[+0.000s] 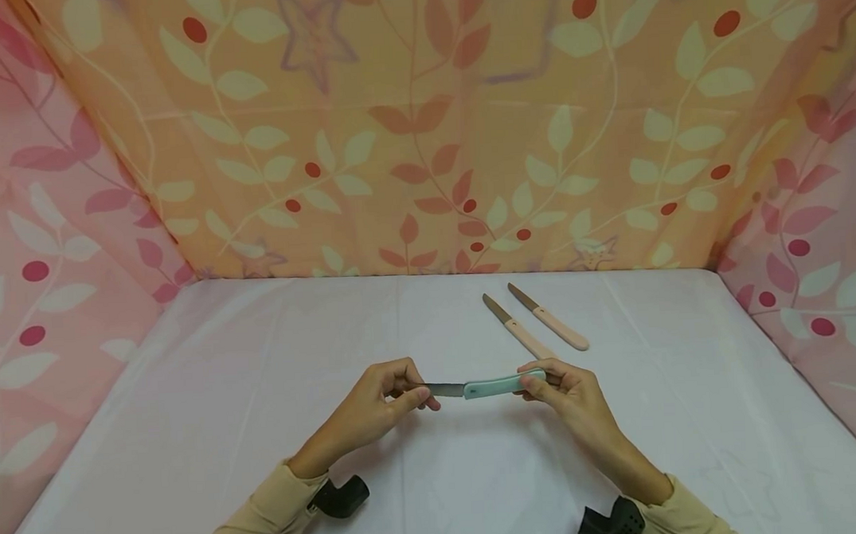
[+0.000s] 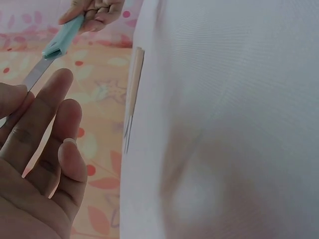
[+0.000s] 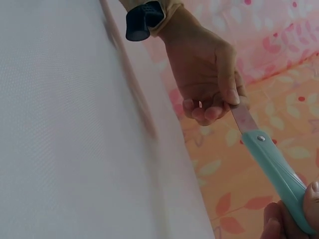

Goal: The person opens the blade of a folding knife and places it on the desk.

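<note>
Between both hands, raised over the white table, is a folding knife with a mint-green handle and its blade out. The left hand pinches the blade near its tip with thumb and forefinger; its other fingers are loosely bent, as the left wrist view shows. At the handle's far end, the right hand grips with thumb and fingers. A rivet marks the handle beside the blade in the right wrist view. The tip itself is hidden by the left fingers.
Two knives with beige handles lie on the table beyond the right hand: a nearer knife and a farther knife. White cloth covers the table. Leaf-patterned curtains close off the back and sides.
</note>
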Demonstrator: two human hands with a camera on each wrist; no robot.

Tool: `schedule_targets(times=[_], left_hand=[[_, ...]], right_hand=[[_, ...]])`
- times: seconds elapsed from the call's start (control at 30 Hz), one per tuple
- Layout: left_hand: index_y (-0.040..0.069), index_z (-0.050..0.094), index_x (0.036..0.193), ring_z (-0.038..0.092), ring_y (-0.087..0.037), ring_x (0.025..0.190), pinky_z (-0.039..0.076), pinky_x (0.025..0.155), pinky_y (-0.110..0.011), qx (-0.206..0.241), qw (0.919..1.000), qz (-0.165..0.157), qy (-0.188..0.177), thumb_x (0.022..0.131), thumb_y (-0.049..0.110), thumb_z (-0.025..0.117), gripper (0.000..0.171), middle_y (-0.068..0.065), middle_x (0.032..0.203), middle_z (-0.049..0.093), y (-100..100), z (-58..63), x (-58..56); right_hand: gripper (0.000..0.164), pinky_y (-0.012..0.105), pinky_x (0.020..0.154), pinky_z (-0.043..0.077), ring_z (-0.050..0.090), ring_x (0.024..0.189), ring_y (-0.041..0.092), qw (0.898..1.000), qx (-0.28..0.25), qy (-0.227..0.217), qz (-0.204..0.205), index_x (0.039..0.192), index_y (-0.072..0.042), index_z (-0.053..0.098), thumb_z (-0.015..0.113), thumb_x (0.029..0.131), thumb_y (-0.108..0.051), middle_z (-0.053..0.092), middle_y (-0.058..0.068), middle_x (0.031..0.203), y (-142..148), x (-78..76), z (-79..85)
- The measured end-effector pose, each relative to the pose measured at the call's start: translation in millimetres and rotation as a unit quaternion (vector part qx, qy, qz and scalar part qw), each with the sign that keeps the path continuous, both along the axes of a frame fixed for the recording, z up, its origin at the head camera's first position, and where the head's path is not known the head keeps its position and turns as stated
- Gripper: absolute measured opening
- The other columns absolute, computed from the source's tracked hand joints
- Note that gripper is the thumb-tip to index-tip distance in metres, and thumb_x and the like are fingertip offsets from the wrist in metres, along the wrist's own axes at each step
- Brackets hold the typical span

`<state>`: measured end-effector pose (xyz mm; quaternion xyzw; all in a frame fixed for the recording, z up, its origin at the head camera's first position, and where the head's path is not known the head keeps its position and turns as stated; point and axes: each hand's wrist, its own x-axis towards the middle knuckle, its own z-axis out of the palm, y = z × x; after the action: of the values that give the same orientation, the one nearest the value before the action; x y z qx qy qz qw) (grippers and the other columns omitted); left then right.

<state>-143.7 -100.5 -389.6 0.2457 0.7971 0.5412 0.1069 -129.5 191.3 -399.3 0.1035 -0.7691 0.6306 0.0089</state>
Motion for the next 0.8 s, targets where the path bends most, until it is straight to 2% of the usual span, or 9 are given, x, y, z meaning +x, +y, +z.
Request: schedule_targets(times=[0.3, 0.53, 0.67, 0.8], left_hand=[[0.005, 0.062, 0.087, 0.068, -0.027, 0.093, 0.046, 0.078, -0.026, -0.005, 0.9995, -0.015, -0.025, 0.096, 0.013, 0.062, 0.012, -0.006, 0.092, 0.078, 1.3, -1.1, -0.2], [0.013, 0.069, 0.087, 0.065, -0.019, 0.08, 0.047, 0.071, -0.025, -0.043, 0.9989, 0.016, -0.003, 0.094, 0.02, 0.066, 0.01, -0.001, 0.087, 0.077, 0.2, -2.5, -1.3], [0.01, 0.071, 0.088, 0.059, -0.012, 0.075, 0.047, 0.066, -0.023, -0.049, 0.9981, 0.035, 0.014, 0.093, 0.022, 0.069, 0.013, -0.003, 0.084, 0.075, -1.0, -4.7, -2.8], [0.008, 0.072, 0.09, 0.059, -0.012, 0.072, 0.047, 0.064, -0.022, -0.041, 0.9977, 0.052, 0.016, 0.093, 0.023, 0.07, 0.016, -0.006, 0.084, 0.074, -2.2, -5.1, -4.0]], right_hand=[[0.034, 0.019, 0.078, 0.056, 0.07, 0.082, 0.004, 1.0, -0.007, -0.012, -0.014, 0.114, 0.019, 0.058, 0.062, 0.097, -0.01, 0.072, -0.013, 0.085, -1.6, 1.3, 0.6], [0.036, 0.02, 0.077, 0.057, 0.07, 0.081, 0.004, 0.999, -0.008, -0.03, -0.013, 0.116, 0.018, 0.059, 0.063, 0.098, -0.013, 0.072, -0.013, 0.085, -0.4, -1.6, -2.3], [0.036, 0.02, 0.077, 0.057, 0.07, 0.08, 0.004, 0.999, -0.008, -0.035, -0.002, 0.116, 0.018, 0.059, 0.063, 0.097, -0.013, 0.073, -0.012, 0.084, 0.3, -2.7, -3.4], [0.035, 0.021, 0.077, 0.057, 0.071, 0.082, 0.004, 0.999, -0.002, -0.028, 0.016, 0.116, 0.018, 0.059, 0.062, 0.098, -0.012, 0.073, -0.011, 0.084, 2.0, -4.0, -3.4]])
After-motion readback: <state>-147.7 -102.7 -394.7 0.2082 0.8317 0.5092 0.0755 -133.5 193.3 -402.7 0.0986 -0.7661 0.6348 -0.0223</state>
